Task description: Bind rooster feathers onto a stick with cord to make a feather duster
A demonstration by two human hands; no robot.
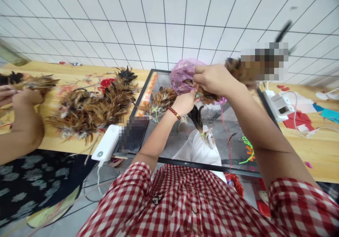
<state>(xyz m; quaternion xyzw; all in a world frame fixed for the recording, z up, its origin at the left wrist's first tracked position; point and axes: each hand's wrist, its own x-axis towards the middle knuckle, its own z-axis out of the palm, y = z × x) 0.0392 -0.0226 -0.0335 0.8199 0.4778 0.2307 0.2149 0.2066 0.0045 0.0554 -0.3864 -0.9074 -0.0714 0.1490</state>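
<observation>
My left hand (pixel 183 104), with a red beaded bracelet at the wrist, closes its fingers on a brown feather bundle (pixel 208 96) near a bit of green string. Just above it, my right hand (pixel 215 80) has its fingers bent in a pinch, and what lies between the fingertips is hidden. Behind both hands sits a crumpled pink plastic bag (pixel 182 72). A dark feather tuft (pixel 196 117) tied with green string lies on the glass panel (pixel 164 134) below. More brown feathers (pixel 165 97) rest left of my left hand.
Left of the panel lies a large feather pile (pixel 97 106) with red string (pixel 106 84). A white power bank (pixel 106 143) and a phone (pixel 134 134) lie at the panel's left edge. At far left, a co-worker's hands (pixel 28 97) hold feathers. A white power strip (pixel 278 104) stands right.
</observation>
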